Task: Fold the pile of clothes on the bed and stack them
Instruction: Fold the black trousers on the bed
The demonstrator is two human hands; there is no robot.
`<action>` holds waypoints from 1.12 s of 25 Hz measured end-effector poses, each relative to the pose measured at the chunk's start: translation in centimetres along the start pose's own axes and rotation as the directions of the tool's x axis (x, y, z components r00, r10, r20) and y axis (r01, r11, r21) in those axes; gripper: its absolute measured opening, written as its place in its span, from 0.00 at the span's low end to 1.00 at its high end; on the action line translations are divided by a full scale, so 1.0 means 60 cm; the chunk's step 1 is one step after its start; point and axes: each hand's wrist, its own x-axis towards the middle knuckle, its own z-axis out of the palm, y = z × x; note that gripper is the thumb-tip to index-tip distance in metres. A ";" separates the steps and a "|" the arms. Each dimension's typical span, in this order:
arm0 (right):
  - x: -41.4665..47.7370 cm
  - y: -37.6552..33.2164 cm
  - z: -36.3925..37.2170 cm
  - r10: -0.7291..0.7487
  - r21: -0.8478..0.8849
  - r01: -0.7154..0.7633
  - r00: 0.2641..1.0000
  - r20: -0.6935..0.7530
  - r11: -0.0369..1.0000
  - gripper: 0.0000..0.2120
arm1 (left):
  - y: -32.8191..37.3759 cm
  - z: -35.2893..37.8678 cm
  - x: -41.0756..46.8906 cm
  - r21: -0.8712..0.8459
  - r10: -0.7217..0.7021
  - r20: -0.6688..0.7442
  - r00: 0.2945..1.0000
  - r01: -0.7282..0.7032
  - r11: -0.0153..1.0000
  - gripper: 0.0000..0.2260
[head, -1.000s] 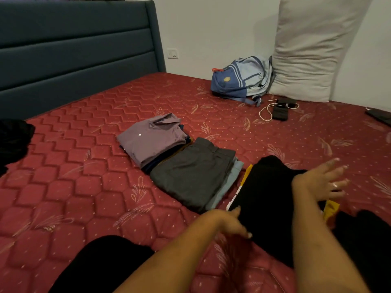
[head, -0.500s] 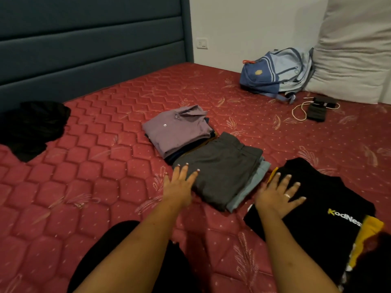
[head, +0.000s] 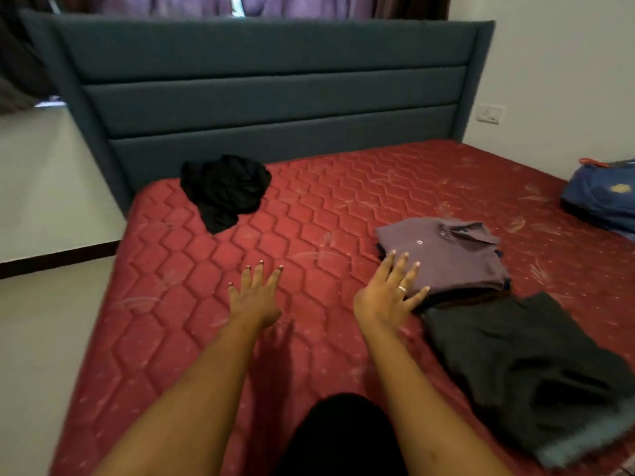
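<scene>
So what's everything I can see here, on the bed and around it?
mattress: one, red, quilted
headboard: one, dark blue-grey, far end
crumpled garment: one, black, near the headboard, left
folded shirt: one, purple, tops a pile, right
folded garment: one, dark grey, tops the near-right pile
backpack: one, blue, right edge
socket: one, white, right wall
left hand: one, open, over bare mattress
right hand: one, ringed, fingers at the folded shirt's edge

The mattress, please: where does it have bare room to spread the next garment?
Widest bare patch: mattress between the crumpled black garment and the purple shirt stack, around the left hand. A second lies between the headboard, that stack and the blue backpack. The right side is crowded: shirt stack and grey trousers stack lie edge to edge.
</scene>
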 end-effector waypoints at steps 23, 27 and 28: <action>0.221 -0.672 0.634 -0.644 -0.040 0.698 0.680 0.351 0.715 0.21 | -0.554 0.161 0.528 -0.118 -0.165 -0.272 0.948 0.137 0.983 0.33; 0.164 -0.662 0.606 -0.715 0.427 0.589 0.654 0.245 0.686 0.21 | -0.539 0.172 0.510 -0.286 -0.194 -0.372 0.908 0.087 0.954 0.34; 0.128 -0.659 0.580 -0.717 0.637 0.443 0.646 0.261 0.631 0.18 | -0.530 0.171 0.494 -0.386 -0.208 -0.388 0.898 0.047 0.921 0.32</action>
